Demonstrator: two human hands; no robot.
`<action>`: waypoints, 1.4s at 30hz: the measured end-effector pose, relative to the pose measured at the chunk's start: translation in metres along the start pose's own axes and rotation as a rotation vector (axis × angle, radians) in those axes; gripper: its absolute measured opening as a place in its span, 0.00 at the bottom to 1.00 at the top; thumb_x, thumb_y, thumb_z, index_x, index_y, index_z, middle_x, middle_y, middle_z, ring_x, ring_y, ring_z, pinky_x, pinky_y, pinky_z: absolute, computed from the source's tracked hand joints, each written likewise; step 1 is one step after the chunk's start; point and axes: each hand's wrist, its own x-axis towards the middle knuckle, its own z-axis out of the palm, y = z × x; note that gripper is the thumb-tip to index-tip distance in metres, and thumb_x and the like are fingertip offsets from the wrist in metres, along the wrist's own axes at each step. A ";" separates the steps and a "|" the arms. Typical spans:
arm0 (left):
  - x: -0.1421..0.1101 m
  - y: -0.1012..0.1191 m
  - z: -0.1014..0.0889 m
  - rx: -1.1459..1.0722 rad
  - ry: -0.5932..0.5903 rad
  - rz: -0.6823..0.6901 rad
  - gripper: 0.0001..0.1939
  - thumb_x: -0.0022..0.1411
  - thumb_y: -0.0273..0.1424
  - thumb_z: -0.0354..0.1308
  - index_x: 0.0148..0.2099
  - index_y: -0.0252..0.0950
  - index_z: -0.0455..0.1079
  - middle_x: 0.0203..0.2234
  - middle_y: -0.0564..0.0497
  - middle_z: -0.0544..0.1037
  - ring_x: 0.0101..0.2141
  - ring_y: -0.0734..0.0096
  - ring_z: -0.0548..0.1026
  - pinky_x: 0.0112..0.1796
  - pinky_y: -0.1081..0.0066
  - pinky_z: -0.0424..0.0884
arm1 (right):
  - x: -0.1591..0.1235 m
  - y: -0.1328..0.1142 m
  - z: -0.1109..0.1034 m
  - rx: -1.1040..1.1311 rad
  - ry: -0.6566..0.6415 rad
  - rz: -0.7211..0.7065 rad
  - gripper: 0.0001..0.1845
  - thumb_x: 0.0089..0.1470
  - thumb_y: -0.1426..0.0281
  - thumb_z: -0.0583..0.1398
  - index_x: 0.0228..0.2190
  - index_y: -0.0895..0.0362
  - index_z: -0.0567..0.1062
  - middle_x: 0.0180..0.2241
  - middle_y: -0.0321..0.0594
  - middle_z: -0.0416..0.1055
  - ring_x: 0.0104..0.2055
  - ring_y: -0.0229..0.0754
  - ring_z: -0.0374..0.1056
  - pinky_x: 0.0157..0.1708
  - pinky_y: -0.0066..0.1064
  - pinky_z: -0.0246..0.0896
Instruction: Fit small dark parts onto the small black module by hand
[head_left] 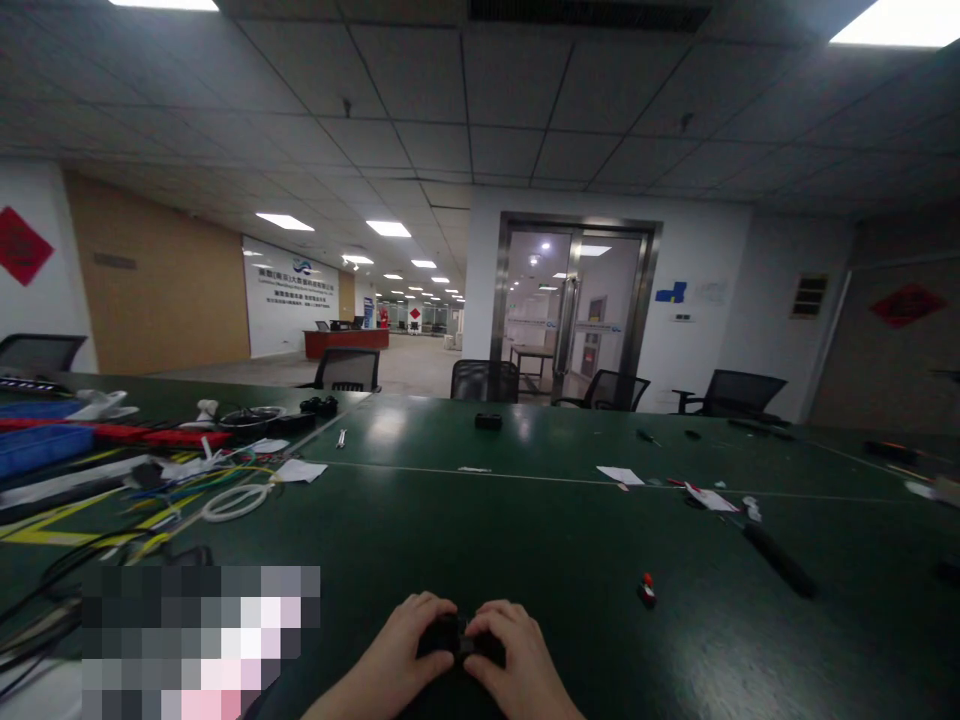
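Observation:
A small black object (460,640) lies between my two hands, low in the middle of the view near the table's front edge. My left hand (420,640) grips its left side with curled fingers and thumb. On the other side, my right hand (508,645) has fingers and thumb closed on it. My fingers cover most of the object, and its exact kind does not show. Under both hands is the dark green tabletop (360,590).
Right of my hands stands a small red and white item (647,590), with a long black object (778,560) beyond. A black block (488,421) sits farther back. On the left are a coiled white cable (237,502), loose wires and blue trays (45,450). Chairs (484,381) line the far side.

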 end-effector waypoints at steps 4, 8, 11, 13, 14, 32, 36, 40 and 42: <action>0.001 -0.003 0.003 -0.021 0.019 0.011 0.22 0.50 0.25 0.55 0.50 0.39 0.66 0.45 0.49 0.70 0.47 0.61 0.66 0.50 0.65 0.59 | 0.002 0.003 0.002 -0.017 -0.019 -0.009 0.13 0.42 0.73 0.60 0.34 0.49 0.75 0.45 0.34 0.70 0.50 0.43 0.62 0.48 0.33 0.51; 0.002 -0.009 0.005 -0.055 0.023 0.026 0.21 0.51 0.26 0.55 0.50 0.39 0.66 0.44 0.49 0.70 0.46 0.61 0.66 0.49 0.65 0.60 | 0.004 0.006 0.003 0.009 0.011 -0.036 0.13 0.43 0.73 0.59 0.34 0.49 0.75 0.45 0.35 0.70 0.51 0.44 0.61 0.49 0.35 0.51; 0.003 -0.012 0.006 -0.065 0.028 0.026 0.22 0.51 0.25 0.55 0.50 0.39 0.66 0.43 0.49 0.70 0.45 0.62 0.66 0.49 0.66 0.61 | 0.006 0.007 0.005 0.024 -0.004 -0.012 0.13 0.43 0.72 0.59 0.34 0.49 0.75 0.46 0.35 0.69 0.51 0.45 0.61 0.50 0.36 0.51; 0.004 -0.012 0.007 -0.059 0.041 0.020 0.22 0.50 0.24 0.55 0.50 0.39 0.66 0.43 0.49 0.70 0.46 0.63 0.66 0.49 0.66 0.61 | 0.006 0.007 0.005 0.033 0.005 0.000 0.12 0.44 0.71 0.59 0.34 0.49 0.74 0.46 0.35 0.69 0.52 0.45 0.60 0.50 0.36 0.51; 0.004 -0.012 0.007 -0.055 0.046 0.018 0.23 0.50 0.24 0.55 0.50 0.39 0.66 0.43 0.49 0.70 0.46 0.63 0.66 0.49 0.66 0.61 | 0.006 0.007 0.005 0.041 0.014 -0.002 0.12 0.44 0.71 0.59 0.34 0.49 0.74 0.45 0.35 0.69 0.52 0.45 0.60 0.50 0.36 0.51; 0.002 -0.004 0.004 -0.006 0.028 -0.011 0.20 0.52 0.26 0.55 0.49 0.40 0.66 0.44 0.50 0.70 0.46 0.62 0.66 0.50 0.65 0.62 | 0.001 0.016 -0.007 0.147 0.166 -0.011 0.14 0.51 0.67 0.55 0.41 0.50 0.72 0.43 0.38 0.68 0.49 0.44 0.62 0.50 0.35 0.56; 0.002 -0.004 0.003 0.001 0.028 -0.009 0.20 0.52 0.26 0.55 0.49 0.41 0.66 0.44 0.50 0.71 0.47 0.62 0.66 0.50 0.65 0.61 | 0.000 0.019 -0.010 0.171 0.205 -0.003 0.16 0.52 0.67 0.54 0.43 0.51 0.71 0.45 0.39 0.67 0.50 0.45 0.62 0.50 0.36 0.57; 0.002 -0.005 0.003 -0.002 0.021 -0.008 0.20 0.54 0.27 0.55 0.50 0.40 0.66 0.44 0.49 0.71 0.47 0.62 0.67 0.50 0.64 0.62 | -0.001 0.017 -0.016 0.179 0.234 0.001 0.17 0.53 0.67 0.53 0.45 0.51 0.69 0.46 0.39 0.67 0.51 0.46 0.62 0.50 0.36 0.57; 0.001 -0.007 0.003 -0.011 0.019 0.000 0.20 0.54 0.28 0.55 0.51 0.40 0.65 0.45 0.49 0.71 0.47 0.62 0.67 0.50 0.64 0.61 | -0.002 0.016 -0.018 0.191 0.253 -0.001 0.16 0.54 0.67 0.53 0.45 0.53 0.69 0.45 0.40 0.67 0.51 0.45 0.62 0.50 0.36 0.57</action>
